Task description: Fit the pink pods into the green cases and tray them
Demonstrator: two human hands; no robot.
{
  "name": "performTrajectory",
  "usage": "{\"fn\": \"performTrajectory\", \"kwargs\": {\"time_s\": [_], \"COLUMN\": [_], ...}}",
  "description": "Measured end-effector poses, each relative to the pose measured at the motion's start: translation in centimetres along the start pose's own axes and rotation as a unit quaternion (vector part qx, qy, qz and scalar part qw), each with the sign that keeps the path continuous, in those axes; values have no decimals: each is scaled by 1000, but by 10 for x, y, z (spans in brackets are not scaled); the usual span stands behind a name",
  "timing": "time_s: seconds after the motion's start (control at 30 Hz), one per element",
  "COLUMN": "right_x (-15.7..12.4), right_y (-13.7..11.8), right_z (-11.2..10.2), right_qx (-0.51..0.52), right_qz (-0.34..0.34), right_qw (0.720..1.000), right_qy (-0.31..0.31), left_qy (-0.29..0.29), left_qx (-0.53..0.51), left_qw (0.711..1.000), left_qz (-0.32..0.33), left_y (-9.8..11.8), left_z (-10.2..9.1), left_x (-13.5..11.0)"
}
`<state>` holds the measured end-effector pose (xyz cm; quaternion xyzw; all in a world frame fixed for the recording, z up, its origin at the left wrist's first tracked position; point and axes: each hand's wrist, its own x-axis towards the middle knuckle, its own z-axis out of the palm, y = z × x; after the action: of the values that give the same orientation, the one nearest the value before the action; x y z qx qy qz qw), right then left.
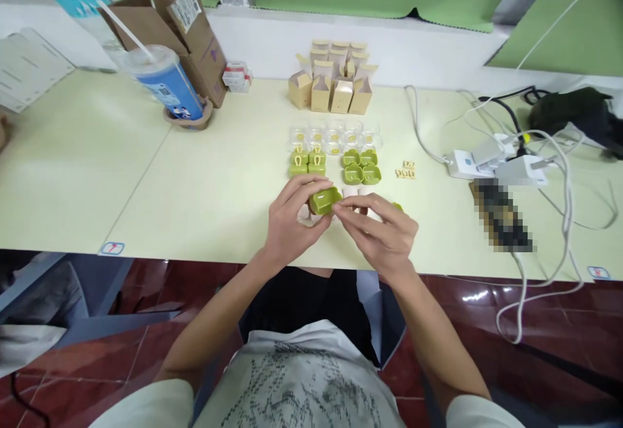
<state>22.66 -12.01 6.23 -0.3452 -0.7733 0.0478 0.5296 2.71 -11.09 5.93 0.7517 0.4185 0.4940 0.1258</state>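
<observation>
My left hand (294, 217) is closed around a small green plastic cup (325, 202), its hollow side tilted up. At the cup's right edge, my right hand (382, 230) has thumb and fingers pinched together; whatever they hold is too small to make out. Just beyond my hands stand green pieces with cream loops (307, 161) on top. To their right sit several open green cups (361, 167). White pieces (350, 192) are partly hidden behind my fingers. Small cream loop pieces (406, 170) lie farther right on the table.
Clear plastic pieces with yellow spots (335, 136) stand in rows behind the green ones, with small cardboard boxes (335, 84) beyond. A blue drink cup (170, 87) and a carton (202, 58) are left. A power strip (470, 164), cables and a pixelated object (501, 215) lie right.
</observation>
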Motion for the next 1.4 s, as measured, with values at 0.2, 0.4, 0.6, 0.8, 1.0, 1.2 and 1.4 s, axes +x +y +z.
{"fn": "performTrajectory", "kwargs": {"time_s": [0.2, 0.4, 0.6, 0.8, 1.0, 1.2, 1.4], "right_x": [-4, -8, -21, -23, -19, 7, 79], "right_y": [-7, -1, 9, 11, 12, 25, 51], "right_z": [18, 31, 46, 48, 47, 32, 6], "right_qx": [-65, -77, -23, -26, -29, -41, -87], "right_qz": [28, 1, 46, 58, 54, 52, 38], "right_qw": [997, 997, 996, 996, 997, 998, 995], "right_qy": [-10, 5, 69, 66, 45, 14, -11], "left_qy": [25, 64, 67, 65, 62, 46, 19], "left_qx": [26, 16, 33, 40, 35, 66, 15], "left_qw": [999, 993, 988, 988, 991, 987, 984], "left_qz": [27, 102, 136, 132, 114, 141, 178], "left_y": [-8, -24, -34, -34, -33, -38, -46], "left_z": [15, 27, 35, 38, 38, 29, 28], "left_x": [-8, -11, -13, -17, -15, 19, 103]}}
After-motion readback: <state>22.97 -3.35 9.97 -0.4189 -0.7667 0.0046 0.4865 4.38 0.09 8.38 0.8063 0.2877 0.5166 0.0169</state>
